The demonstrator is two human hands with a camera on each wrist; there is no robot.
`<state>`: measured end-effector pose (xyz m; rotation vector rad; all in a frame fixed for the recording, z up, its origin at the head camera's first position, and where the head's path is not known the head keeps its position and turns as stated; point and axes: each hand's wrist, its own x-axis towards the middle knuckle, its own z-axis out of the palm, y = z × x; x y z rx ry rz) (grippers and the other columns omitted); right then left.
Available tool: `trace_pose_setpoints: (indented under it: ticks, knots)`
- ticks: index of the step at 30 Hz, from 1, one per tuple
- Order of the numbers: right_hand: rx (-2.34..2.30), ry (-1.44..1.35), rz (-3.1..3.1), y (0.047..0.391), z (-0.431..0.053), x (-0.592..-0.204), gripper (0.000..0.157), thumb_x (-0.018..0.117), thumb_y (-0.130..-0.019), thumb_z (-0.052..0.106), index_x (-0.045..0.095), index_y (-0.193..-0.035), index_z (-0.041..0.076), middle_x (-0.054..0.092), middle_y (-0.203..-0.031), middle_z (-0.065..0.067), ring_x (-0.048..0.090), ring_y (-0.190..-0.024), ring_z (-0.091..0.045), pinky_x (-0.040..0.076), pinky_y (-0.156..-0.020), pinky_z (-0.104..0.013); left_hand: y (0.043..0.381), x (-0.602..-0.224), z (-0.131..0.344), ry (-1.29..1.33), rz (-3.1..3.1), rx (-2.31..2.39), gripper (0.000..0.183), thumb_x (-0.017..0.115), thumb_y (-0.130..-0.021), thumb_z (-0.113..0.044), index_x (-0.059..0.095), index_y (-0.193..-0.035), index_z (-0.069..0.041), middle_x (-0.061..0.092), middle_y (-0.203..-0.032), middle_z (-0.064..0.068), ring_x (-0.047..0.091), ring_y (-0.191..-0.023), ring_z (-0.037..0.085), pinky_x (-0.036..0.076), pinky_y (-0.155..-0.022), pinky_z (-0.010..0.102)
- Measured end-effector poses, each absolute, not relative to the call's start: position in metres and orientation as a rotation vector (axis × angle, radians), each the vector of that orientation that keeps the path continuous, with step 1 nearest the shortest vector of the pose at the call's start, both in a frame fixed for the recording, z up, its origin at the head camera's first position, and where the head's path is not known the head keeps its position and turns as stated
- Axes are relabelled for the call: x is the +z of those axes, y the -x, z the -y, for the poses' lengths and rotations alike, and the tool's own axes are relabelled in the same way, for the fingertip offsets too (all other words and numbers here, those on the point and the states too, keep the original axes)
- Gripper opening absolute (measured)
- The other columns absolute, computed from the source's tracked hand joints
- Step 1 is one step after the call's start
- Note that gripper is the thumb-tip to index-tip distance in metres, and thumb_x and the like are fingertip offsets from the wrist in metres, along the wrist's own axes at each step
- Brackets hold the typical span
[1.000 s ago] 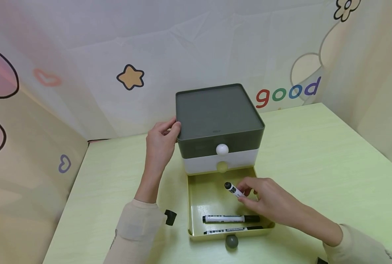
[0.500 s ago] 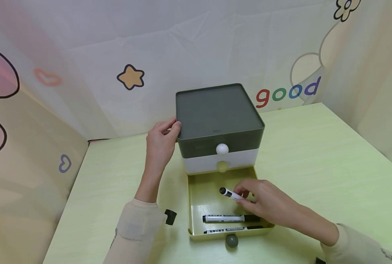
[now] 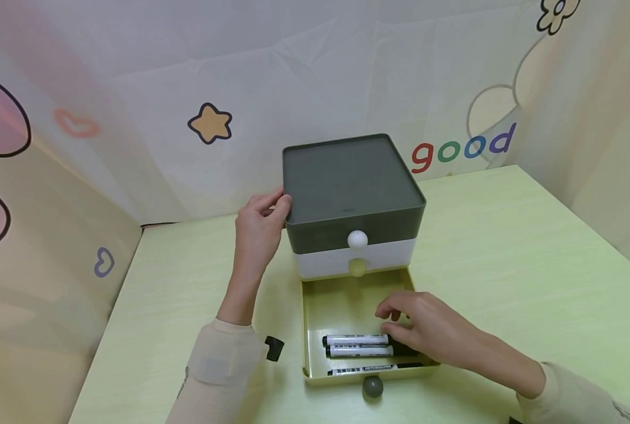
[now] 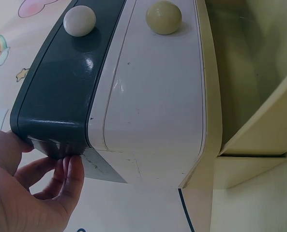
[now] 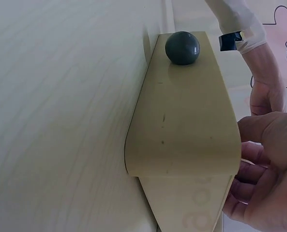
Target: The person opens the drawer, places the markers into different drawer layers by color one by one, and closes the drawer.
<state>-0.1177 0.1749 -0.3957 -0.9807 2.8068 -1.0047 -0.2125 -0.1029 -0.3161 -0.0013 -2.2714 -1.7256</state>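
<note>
A desktop drawer organizer [image 3: 349, 182] has a dark grey top tier, a white middle tier and a yellow bottom drawer [image 3: 333, 312], which is pulled out. My left hand [image 3: 258, 229] holds the organizer's left side, thumb at the top rim and fingers against the side wall, seen closely in the left wrist view. Three whiteboard markers lie crosswise near the drawer's front: a rear marker [image 3: 354, 340], a middle marker [image 3: 359, 351] beside it and a front marker [image 3: 365, 370]. Over the drawer's right side, my right hand [image 3: 431, 324] has loosely bent fingers with nothing between them; it hides the rear marker's right end.
A grey ball knob [image 3: 372, 387] juts from the drawer front. White [image 3: 357, 239] and yellow [image 3: 357, 268] knobs stick out above the drawer. The organizer stands on a pale green table [image 3: 505, 253], before a printed cloth backdrop [image 3: 240, 65].
My right hand lowered the marker it held and let it go; that marker now lies behind the middle one. The left hand has stayed on the organizer.
</note>
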Motion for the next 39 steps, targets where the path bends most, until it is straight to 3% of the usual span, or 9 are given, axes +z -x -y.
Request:
trace_pose_setpoints:
  ticks: [13, 17, 19, 22, 25, 27, 32, 39]
  knots:
    - [-1.100, 0.971, -3.023, 0.081, -0.174, -0.390, 0.019, 0.080, -0.089, 0.010, 0.072, -0.101, 0.022, 0.068, -0.098, 0.017, 0.058, -0.082, 0.003, 0.052, -0.065, -0.023, 0.211, -0.316, 0.103, 0.006, 2.287, -1.727, 0.038, 0.065, -0.101, -0.026, 0.069, -0.136, -0.012, 0.066, -0.118, 0.006, 0.071, -0.098, 0.020, 0.058, -0.086, 0.034]
    - [-1.159, 1.090, -3.050, 0.071, -0.175, -0.390, 0.027, 0.083, -0.085, 0.006, 0.071, -0.101, 0.024, 0.066, -0.097, 0.020, 0.057, -0.079, 0.005, 0.048, -0.062, -0.017, 0.211, -0.315, 0.104, 0.007, 2.286, -1.728, 0.038, 0.065, -0.101, -0.026, 0.069, -0.136, -0.013, 0.066, -0.120, 0.006, 0.070, -0.098, 0.020, 0.058, -0.085, 0.034]
    - [-1.164, 1.181, -3.061, 0.068, -0.176, -0.392, 0.024, 0.083, -0.087, 0.010, 0.070, -0.101, 0.024, 0.064, -0.097, 0.020, 0.058, -0.078, 0.005, 0.046, -0.063, -0.013, 0.212, -0.314, 0.104, 0.010, 2.282, -1.732, 0.038, 0.065, -0.101, -0.025, 0.069, -0.136, -0.013, 0.066, -0.120, 0.006, 0.071, -0.098, 0.020, 0.058, -0.085, 0.033]
    - [-1.100, 1.322, -3.110, 0.064, -0.177, -0.395, 0.005, 0.071, -0.100, 0.027, 0.071, -0.099, 0.022, 0.065, -0.096, 0.017, 0.060, -0.077, 0.004, 0.046, -0.065, -0.011, 0.211, -0.314, 0.103, 0.012, 2.281, -1.731, 0.037, 0.066, -0.101, -0.025, 0.069, -0.136, -0.013, 0.067, -0.120, 0.005, 0.071, -0.098, 0.019, 0.058, -0.084, 0.033]
    - [-0.980, 1.442, -3.184, 0.063, -0.177, -0.398, 0.033, 0.051, -0.108, 0.043, 0.073, -0.095, 0.021, 0.065, -0.091, 0.016, 0.059, -0.073, 0.002, 0.047, -0.063, -0.013, 0.211, -0.314, 0.103, 0.008, 2.287, -1.728, 0.037, 0.065, -0.101, -0.025, 0.069, -0.136, -0.013, 0.066, -0.120, 0.005, 0.071, -0.098, 0.019, 0.058, -0.085, 0.033]
    - [-0.902, 1.490, -3.221, 0.063, -0.178, -0.400, 0.042, 0.044, -0.108, 0.046, 0.073, -0.092, 0.021, 0.064, -0.087, 0.016, 0.056, -0.069, 0.001, 0.046, -0.060, -0.014, 0.211, -0.315, 0.103, 0.005, 2.288, -1.728, 0.037, 0.065, -0.101, -0.025, 0.069, -0.137, -0.013, 0.066, -0.119, 0.006, 0.071, -0.098, 0.020, 0.058, -0.085, 0.033]
    - [-0.819, 1.559, -3.253, 0.061, -0.177, -0.405, 0.046, 0.042, -0.108, 0.048, 0.075, -0.089, 0.022, 0.065, -0.081, 0.012, 0.054, -0.066, -0.001, 0.045, -0.057, -0.017, 0.211, -0.315, 0.103, 0.003, 2.293, -1.726, 0.038, 0.065, -0.102, -0.025, 0.068, -0.137, -0.013, 0.066, -0.117, 0.007, 0.071, -0.099, 0.020, 0.058, -0.085, 0.033]
    - [-0.821, 1.776, -3.239, 0.056, -0.170, -0.420, 0.043, 0.043, -0.110, 0.038, 0.074, -0.088, 0.018, 0.067, -0.075, 0.011, 0.059, -0.063, -0.004, 0.047, -0.056, -0.018, 0.211, -0.314, 0.104, 0.011, 2.291, -1.726, 0.038, 0.065, -0.102, -0.025, 0.068, -0.138, -0.012, 0.066, -0.117, 0.007, 0.070, -0.098, 0.021, 0.058, -0.084, 0.031]
